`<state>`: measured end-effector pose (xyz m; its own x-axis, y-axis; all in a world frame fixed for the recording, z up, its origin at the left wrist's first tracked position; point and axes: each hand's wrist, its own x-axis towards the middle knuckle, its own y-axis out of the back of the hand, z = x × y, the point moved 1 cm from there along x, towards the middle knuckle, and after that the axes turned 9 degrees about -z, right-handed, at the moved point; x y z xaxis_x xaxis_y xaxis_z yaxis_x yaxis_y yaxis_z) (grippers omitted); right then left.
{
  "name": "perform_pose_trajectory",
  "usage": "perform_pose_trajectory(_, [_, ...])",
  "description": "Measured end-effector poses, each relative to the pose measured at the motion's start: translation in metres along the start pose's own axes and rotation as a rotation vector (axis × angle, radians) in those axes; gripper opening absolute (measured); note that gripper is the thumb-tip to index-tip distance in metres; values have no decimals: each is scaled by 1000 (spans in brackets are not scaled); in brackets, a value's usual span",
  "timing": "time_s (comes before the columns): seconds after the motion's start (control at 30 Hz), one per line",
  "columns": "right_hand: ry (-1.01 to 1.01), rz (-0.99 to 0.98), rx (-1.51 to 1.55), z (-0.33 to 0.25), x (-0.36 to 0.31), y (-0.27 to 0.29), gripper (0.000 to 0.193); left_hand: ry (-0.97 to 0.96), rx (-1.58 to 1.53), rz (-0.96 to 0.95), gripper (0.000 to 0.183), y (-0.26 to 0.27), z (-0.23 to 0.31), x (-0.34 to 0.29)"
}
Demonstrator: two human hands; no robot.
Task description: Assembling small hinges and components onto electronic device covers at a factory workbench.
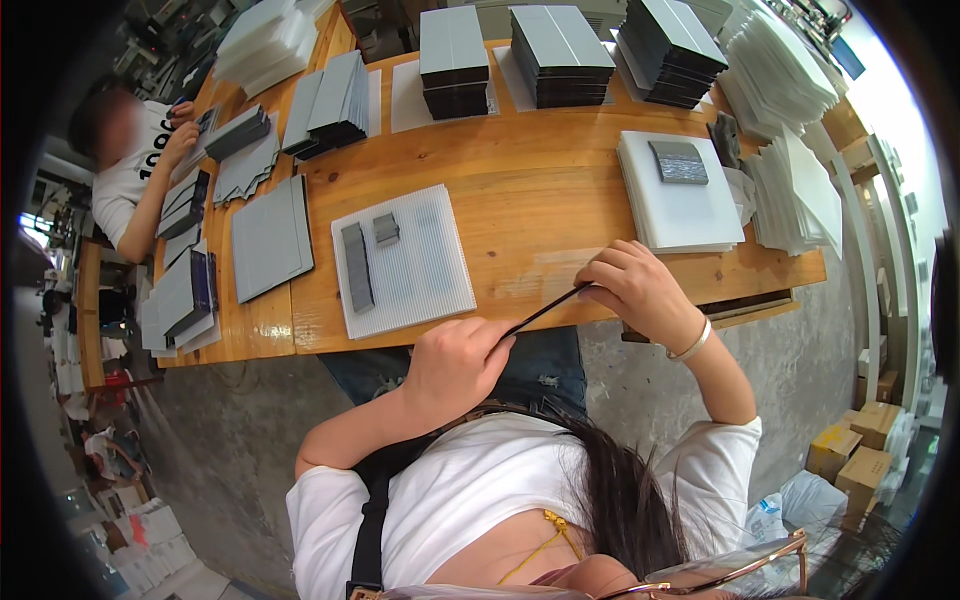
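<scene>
Just right of the frame's centre, a thin black strip [547,309] is held between the left hand [456,364] and the right hand [638,290]. Left of centre, two grey pieces [357,268] are laid on a ribbed white board [425,275]. Along the top, grey stacks [563,55] are lined up on the wooden table [540,200].

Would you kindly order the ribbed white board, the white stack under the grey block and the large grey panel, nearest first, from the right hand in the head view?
1. White stack: just beyond the right hand.
2. Ribbed white board: left of the hand.
3. Large grey panel: farther left.
</scene>
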<state>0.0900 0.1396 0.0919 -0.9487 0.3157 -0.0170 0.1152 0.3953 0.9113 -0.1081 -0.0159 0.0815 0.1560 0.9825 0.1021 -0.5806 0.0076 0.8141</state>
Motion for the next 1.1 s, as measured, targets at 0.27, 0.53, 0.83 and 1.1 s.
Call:
perform_pose_trajectory(0.27, [-200, 208, 119, 10, -15, -23, 13, -84, 258, 41, 26, -11, 12, 38])
perform_pose_trajectory(0.53, [-255, 328, 205, -4, -15, -18, 46, -68, 195, -184, 18, -28, 2, 58])
perform_pose_trajectory(0.83, [-133, 922, 901, -28, 10, -39, 92, -126, 9, 305, 15, -18, 22, 69])
perform_pose_trajectory(1.1, [14, 948, 491, -36, 28, -30, 70, -45, -93, 372, 19, -26, 9, 72])
